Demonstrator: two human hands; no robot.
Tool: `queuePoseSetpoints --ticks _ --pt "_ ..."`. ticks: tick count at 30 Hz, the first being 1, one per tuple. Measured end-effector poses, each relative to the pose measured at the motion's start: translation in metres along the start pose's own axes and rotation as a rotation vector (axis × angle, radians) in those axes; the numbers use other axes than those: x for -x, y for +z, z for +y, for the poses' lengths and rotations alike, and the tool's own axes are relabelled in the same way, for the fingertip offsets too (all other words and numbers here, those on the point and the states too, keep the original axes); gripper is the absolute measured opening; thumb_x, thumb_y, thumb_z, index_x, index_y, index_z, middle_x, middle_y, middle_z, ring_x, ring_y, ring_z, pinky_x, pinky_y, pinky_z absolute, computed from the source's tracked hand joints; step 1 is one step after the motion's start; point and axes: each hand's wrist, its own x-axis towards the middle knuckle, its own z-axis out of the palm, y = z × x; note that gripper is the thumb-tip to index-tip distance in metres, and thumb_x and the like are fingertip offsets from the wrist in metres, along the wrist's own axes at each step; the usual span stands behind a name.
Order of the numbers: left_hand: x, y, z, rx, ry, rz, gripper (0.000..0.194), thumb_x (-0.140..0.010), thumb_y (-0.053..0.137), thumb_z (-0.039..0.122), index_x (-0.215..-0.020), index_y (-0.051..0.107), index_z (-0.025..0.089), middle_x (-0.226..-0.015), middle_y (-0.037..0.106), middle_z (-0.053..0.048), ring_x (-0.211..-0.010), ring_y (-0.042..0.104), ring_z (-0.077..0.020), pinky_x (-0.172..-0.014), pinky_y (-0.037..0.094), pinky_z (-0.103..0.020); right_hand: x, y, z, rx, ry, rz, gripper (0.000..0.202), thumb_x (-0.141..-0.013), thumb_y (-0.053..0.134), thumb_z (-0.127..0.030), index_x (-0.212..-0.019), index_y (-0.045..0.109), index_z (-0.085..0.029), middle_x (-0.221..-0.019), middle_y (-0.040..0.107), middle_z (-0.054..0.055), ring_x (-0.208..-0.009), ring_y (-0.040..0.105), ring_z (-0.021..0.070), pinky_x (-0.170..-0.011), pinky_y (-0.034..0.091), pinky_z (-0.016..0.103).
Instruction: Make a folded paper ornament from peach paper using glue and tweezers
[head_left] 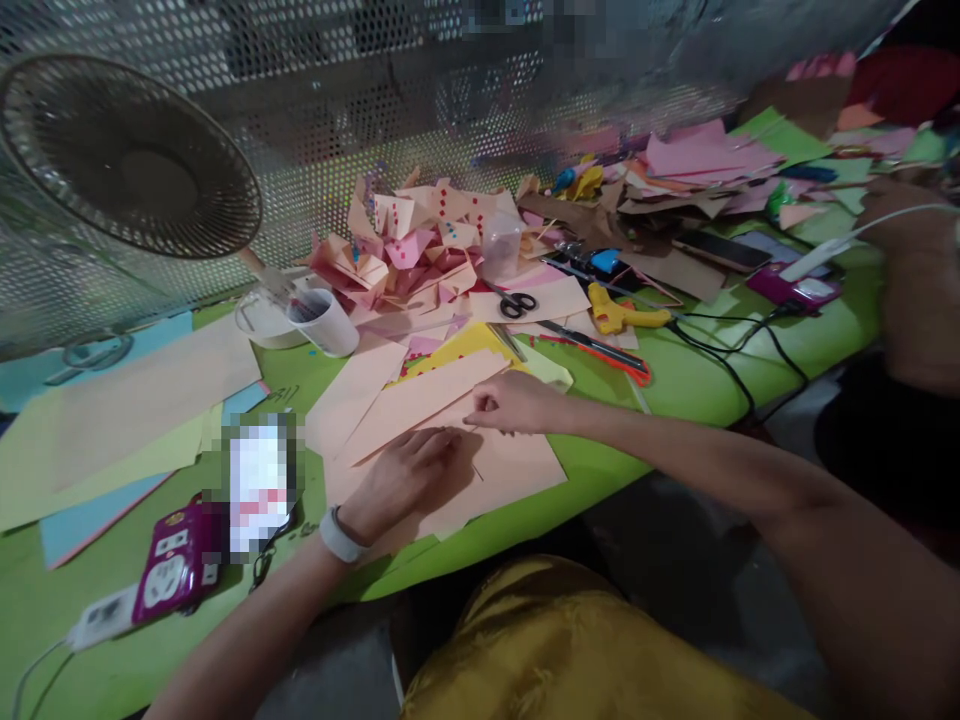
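Note:
My left hand (409, 478) lies flat, palm down, on a peach paper sheet (517, 465) near the front edge of the green table (690, 385). A white band sits on that wrist. My right hand (508, 402) rests just beyond it, fingers pinched on the folded upper edge of the same peach paper. More peach sheets (409, 395) overlap under both hands, with a yellow sheet (457, 348) behind them.
A heap of folded pink paper pieces (409, 250), scissors (516, 303), a yellow glue gun (619, 313), an orange cutter (600, 350) and a white cup (326, 320) lie beyond. A fan (127, 160) stands far left, a purple power strip (176, 565) front left. Another person's arm (919, 290) is at right.

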Motion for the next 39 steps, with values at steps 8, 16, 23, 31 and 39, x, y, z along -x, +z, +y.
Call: queuePoseSetpoints --ticks 8,16,23,31,39 --pt "0.0 -0.001 0.001 0.007 -0.025 -0.012 0.03 -0.095 0.044 0.013 -0.124 0.051 0.016 -0.114 0.065 -0.01 -0.105 0.064 -0.0218 -0.09 0.056 -0.038 -0.032 -0.006 -0.009 -0.357 0.167 -0.483 0.026 -0.081 0.063 -0.022 -0.057 0.059 -0.013 -0.045 0.059 0.0 -0.044 0.059 0.012 -0.049 0.048 0.023" --pt "0.0 -0.006 0.0 0.098 -0.05 -0.037 0.036 -0.093 0.04 0.008 -0.125 0.052 0.02 -0.115 0.066 -0.008 -0.103 0.064 -0.0201 -0.088 0.057 -0.037 -0.033 -0.007 0.034 -0.468 0.16 -0.511 0.041 -0.069 0.077 -0.049 -0.063 0.061 -0.012 -0.053 0.067 0.004 -0.047 0.063 0.0136 -0.048 0.051 0.023" --pt "0.002 -0.004 -0.002 0.098 -0.017 -0.014 0.036 -0.094 0.042 0.01 -0.127 0.051 0.019 -0.12 0.064 -0.01 -0.109 0.063 -0.0215 -0.09 0.056 -0.04 -0.027 -0.025 0.051 -0.453 0.264 -0.459 0.043 -0.061 0.083 -0.049 -0.066 0.061 -0.013 -0.054 0.067 0.002 -0.048 0.063 0.0116 -0.048 0.048 0.02" --pt "0.0 -0.008 -0.002 0.061 -0.023 -0.077 0.037 -0.087 0.047 0.003 -0.118 0.06 0.019 -0.12 0.065 -0.009 -0.109 0.062 -0.021 -0.092 0.054 -0.038 -0.033 -0.009 0.022 -0.389 0.159 -0.522 0.047 -0.064 0.079 -0.055 -0.06 0.061 -0.011 -0.05 0.065 0.004 -0.048 0.065 0.015 -0.049 0.051 0.023" --pt "-0.042 -0.032 -0.007 0.637 -0.756 -0.36 0.046 -0.089 0.047 0.056 -0.075 0.064 0.016 -0.059 0.066 -0.004 -0.052 0.063 -0.0156 -0.051 0.048 -0.025 -0.036 -0.005 0.026 -0.377 0.213 -0.522 0.041 -0.068 0.079 -0.048 -0.062 0.06 -0.012 -0.048 0.065 0.004 -0.045 0.063 0.0136 -0.047 0.05 0.022"
